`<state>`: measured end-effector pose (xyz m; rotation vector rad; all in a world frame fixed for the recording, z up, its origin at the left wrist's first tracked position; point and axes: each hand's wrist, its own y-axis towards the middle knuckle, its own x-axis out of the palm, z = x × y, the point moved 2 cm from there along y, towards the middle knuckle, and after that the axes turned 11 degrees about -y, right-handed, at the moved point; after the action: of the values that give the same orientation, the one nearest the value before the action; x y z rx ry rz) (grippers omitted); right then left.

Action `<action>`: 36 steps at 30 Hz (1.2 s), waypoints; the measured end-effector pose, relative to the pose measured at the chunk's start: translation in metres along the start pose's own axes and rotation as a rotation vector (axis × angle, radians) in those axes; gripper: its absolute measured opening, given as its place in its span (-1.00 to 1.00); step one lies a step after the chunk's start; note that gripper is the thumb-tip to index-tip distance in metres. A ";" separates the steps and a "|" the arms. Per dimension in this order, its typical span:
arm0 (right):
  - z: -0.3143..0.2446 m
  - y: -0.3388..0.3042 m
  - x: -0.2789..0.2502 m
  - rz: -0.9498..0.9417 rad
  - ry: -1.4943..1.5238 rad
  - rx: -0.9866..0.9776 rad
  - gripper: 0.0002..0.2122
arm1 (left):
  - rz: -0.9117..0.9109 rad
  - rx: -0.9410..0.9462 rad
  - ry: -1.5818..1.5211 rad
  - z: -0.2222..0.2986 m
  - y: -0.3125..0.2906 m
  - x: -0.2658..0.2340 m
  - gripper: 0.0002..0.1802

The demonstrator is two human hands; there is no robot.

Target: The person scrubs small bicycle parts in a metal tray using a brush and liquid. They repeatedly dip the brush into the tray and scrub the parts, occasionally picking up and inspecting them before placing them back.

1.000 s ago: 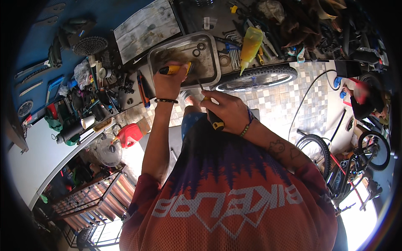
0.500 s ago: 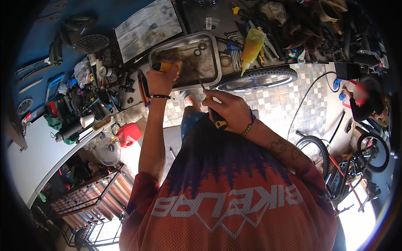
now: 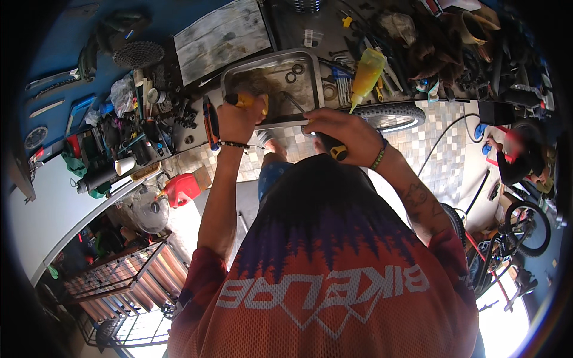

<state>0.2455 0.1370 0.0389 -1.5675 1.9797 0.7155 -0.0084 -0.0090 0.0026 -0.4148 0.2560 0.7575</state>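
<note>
left hand [image 3: 239,119]: fist closed around yellow-handled tool [image 3: 246,99], upper centre
right hand [image 3: 340,132]: gripping black-handled screwdriver [image 3: 310,126], tip over tray
metal tray [image 3: 315,83]: upper centre on bench, two rings inside
yellow bottle [image 3: 366,70]: right of tray

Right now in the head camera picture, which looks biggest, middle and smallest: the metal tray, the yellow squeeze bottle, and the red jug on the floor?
1. Metal tray, clearly the biggest.
2. Red jug and yellow squeeze bottle look nearly alike. The jug sits farther down on the floor, so I won't rank those two.
</note>
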 end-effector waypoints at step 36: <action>-0.036 -0.019 0.036 0.137 -0.082 0.074 -0.64 | -0.035 0.281 0.120 0.002 0.018 0.005 -0.78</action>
<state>0.2548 0.0835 0.0392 -1.3495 2.0436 0.7393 -0.0174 0.0067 -0.0025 -0.1981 0.4605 0.6522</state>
